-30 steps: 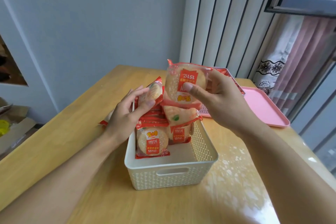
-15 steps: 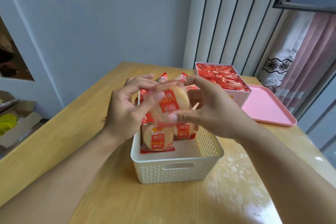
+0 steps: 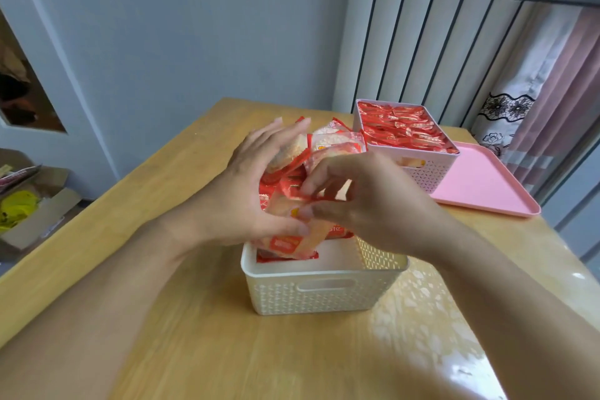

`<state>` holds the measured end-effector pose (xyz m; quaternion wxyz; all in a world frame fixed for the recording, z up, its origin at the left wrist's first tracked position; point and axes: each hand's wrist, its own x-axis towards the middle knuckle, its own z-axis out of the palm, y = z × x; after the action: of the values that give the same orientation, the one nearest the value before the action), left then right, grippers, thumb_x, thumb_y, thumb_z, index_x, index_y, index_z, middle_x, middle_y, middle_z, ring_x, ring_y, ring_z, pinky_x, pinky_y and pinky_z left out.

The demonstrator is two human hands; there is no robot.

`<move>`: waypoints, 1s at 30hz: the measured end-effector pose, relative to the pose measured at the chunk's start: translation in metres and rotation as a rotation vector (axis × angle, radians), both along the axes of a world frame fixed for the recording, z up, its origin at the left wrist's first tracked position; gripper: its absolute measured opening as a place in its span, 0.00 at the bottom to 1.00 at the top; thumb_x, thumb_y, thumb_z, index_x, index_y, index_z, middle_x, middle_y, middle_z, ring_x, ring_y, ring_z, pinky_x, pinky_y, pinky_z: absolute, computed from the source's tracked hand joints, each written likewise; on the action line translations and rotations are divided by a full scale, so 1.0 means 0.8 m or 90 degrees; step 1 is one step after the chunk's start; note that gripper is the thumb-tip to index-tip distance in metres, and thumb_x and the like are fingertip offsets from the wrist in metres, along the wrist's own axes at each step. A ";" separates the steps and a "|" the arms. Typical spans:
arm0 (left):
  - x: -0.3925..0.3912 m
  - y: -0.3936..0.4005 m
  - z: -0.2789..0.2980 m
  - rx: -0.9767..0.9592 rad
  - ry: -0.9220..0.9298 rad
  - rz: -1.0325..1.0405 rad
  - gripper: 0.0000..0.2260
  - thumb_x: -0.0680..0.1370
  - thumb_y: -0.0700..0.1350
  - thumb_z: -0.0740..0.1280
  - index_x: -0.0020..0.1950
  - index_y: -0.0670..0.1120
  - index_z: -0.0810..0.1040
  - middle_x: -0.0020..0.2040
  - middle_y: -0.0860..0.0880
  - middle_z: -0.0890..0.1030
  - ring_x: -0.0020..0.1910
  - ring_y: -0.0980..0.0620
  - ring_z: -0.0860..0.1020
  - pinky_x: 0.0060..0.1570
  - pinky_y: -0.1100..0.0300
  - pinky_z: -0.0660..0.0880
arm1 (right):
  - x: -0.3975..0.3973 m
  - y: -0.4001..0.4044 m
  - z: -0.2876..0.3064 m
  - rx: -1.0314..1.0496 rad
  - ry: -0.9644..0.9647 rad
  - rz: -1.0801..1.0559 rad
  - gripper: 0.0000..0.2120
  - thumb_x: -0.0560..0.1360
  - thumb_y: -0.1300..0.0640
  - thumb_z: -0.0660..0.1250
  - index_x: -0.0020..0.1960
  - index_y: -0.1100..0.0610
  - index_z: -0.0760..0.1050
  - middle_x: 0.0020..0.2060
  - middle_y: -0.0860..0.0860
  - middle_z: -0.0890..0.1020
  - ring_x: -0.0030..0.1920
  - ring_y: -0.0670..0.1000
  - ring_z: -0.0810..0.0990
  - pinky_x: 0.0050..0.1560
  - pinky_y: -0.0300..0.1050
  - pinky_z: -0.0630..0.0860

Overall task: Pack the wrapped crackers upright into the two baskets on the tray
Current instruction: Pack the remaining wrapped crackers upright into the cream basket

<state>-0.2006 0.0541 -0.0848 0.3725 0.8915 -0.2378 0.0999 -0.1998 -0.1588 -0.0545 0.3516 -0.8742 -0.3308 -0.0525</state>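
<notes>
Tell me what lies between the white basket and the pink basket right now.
In the head view, wrapped crackers stand up from the white basket, and beyond them a bare strip of wooden table shows before the pink basket.

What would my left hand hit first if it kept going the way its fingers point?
Probably the loose crackers piled just past the left hand's fingertips, at the far end of the white basket. The pink basket lies further right, likely off that line, though depth is hard to judge.

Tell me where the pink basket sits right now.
In the head view, the pink basket sits far right on the pink tray's left end, behind the white basket.
</notes>
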 end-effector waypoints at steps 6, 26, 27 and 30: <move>0.002 -0.001 -0.002 0.121 0.063 0.020 0.60 0.60 0.60 0.78 0.73 0.76 0.34 0.77 0.72 0.35 0.77 0.66 0.31 0.75 0.31 0.50 | -0.003 0.020 -0.026 -0.153 -0.047 0.053 0.14 0.73 0.58 0.76 0.58 0.48 0.86 0.50 0.43 0.86 0.48 0.41 0.81 0.53 0.40 0.76; 0.018 -0.030 0.009 0.380 0.193 0.133 0.68 0.67 0.41 0.80 0.69 0.66 0.18 0.76 0.58 0.22 0.77 0.51 0.25 0.79 0.43 0.39 | 0.037 -0.045 0.003 -0.222 -0.229 -0.069 0.17 0.79 0.57 0.69 0.67 0.46 0.77 0.64 0.42 0.79 0.66 0.47 0.73 0.63 0.50 0.75; 0.019 -0.028 0.010 0.382 0.200 0.129 0.69 0.66 0.43 0.81 0.69 0.66 0.18 0.76 0.59 0.22 0.77 0.51 0.26 0.79 0.42 0.39 | 0.037 -0.049 0.008 -0.197 -0.234 -0.079 0.15 0.80 0.55 0.67 0.66 0.48 0.78 0.61 0.43 0.81 0.62 0.47 0.76 0.60 0.50 0.76; 0.023 -0.018 0.024 0.344 0.205 0.102 0.69 0.63 0.58 0.82 0.72 0.66 0.21 0.78 0.59 0.26 0.77 0.53 0.26 0.79 0.43 0.38 | 0.033 -0.058 0.023 -0.015 -0.169 -0.096 0.14 0.80 0.52 0.67 0.65 0.49 0.76 0.50 0.39 0.83 0.50 0.42 0.82 0.48 0.44 0.78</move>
<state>-0.1820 0.0396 -0.0653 0.1459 0.9784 -0.1227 -0.0804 -0.1737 -0.2053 -0.0364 0.2900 -0.8860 -0.3079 -0.1899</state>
